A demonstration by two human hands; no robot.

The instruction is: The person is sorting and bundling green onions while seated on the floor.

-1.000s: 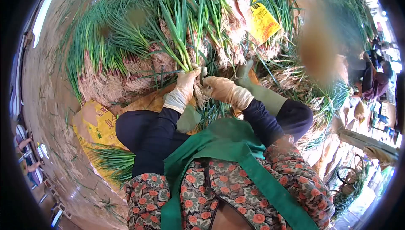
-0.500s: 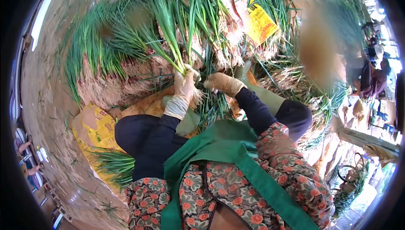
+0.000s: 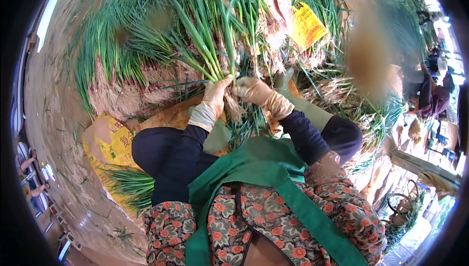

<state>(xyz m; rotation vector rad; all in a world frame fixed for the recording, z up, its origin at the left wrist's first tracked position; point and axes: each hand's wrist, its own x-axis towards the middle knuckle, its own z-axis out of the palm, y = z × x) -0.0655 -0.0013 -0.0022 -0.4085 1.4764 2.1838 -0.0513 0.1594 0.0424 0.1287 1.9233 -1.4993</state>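
Note:
My left hand (image 3: 215, 96), in a pale glove, is closed around the lower stems of a small bunch of green onions (image 3: 209, 56). Their leaves point up and away, and whitish roots (image 3: 235, 107) hang below the hand. Just to its right, my gloved right hand (image 3: 253, 92) has its fingers closed at the base of a green onion stalk (image 3: 230, 44) beside the bunch. The fingertips partly hide the stalk there.
Piles of rooted green onions (image 3: 115, 71) lie ahead and to the left. A yellow printed bag (image 3: 307, 26) lies among them, with another yellow sack (image 3: 110, 141) by my knee. At right are more onions (image 3: 337, 90), a wooden beam (image 3: 425, 168) and a person (image 3: 435, 95).
My right hand has moved left and slightly up to the bunch, its fingers now at a stalk. My left hand remains closed on the bunch and has shifted slightly.

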